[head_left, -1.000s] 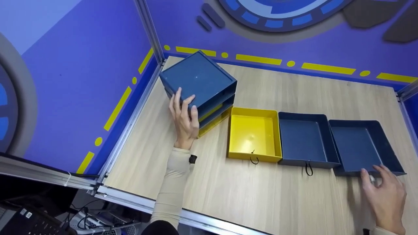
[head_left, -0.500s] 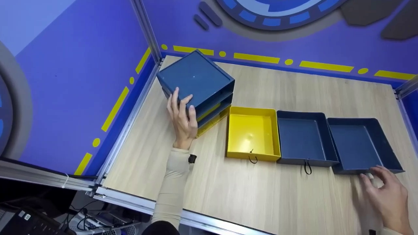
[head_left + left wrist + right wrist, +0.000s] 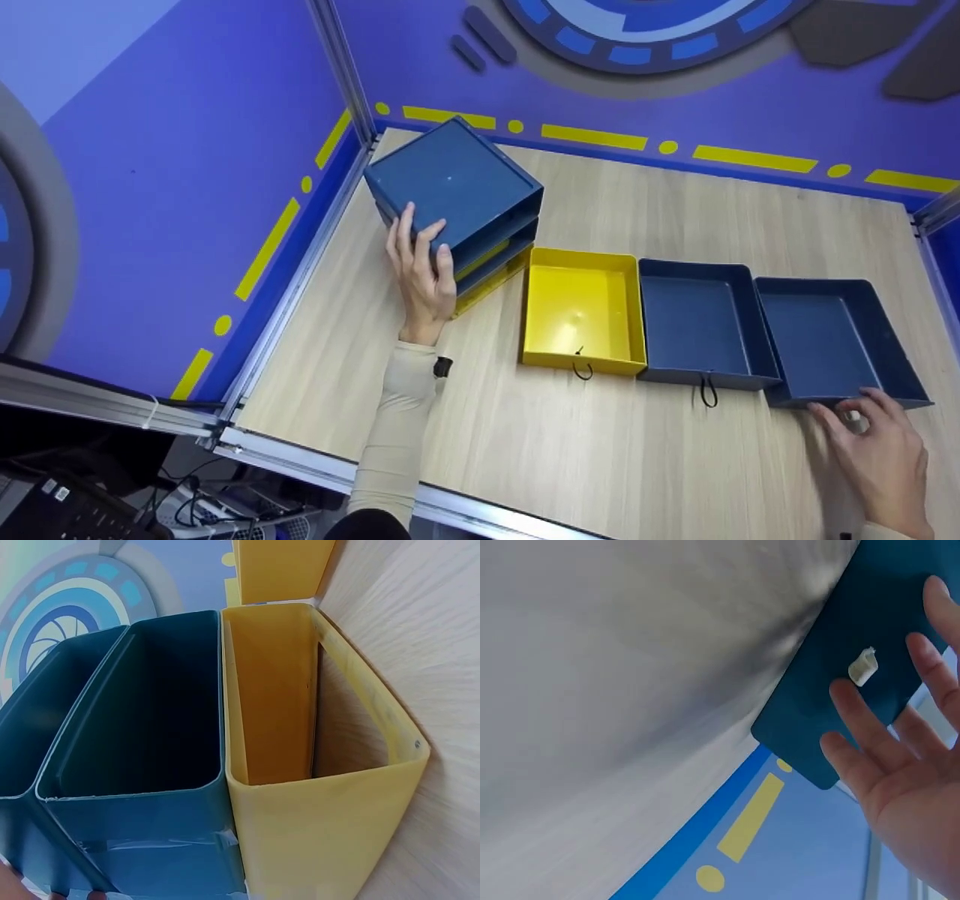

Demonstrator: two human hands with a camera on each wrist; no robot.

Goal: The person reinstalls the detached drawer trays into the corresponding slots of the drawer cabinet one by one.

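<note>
Purple-blue walls [image 3: 195, 150] marked with yellow dashes close in the pale wood-grained counter [image 3: 637, 465], where a person works with both arms reaching well apart. Their left hand [image 3: 425, 281] rests on the blue-and-yellow drawer frame [image 3: 454, 176], fingers loosely extended over the near edge of its top. Their right hand [image 3: 881, 450] is at the front of the rightmost blue drawer [image 3: 817, 337], fingers apart and slightly bent about a small white knob [image 3: 862, 669] (I see no pinch on it, though one fingertip is right beside it).

That drawer lies flat on the counter at the end of a row, with the middle blue drawer [image 3: 694, 315] beside it and then the yellow drawer [image 3: 585, 300], nearest the frame. The frame stands at an angle, its bays opening toward the near right.

Handling the drawer well, I judge, calls for a centred pinch on the knob and a straight, level pull that avoids scraping its neighbour. The left palm should steady the frame lightly, since a hard push could skew the stack.
</note>
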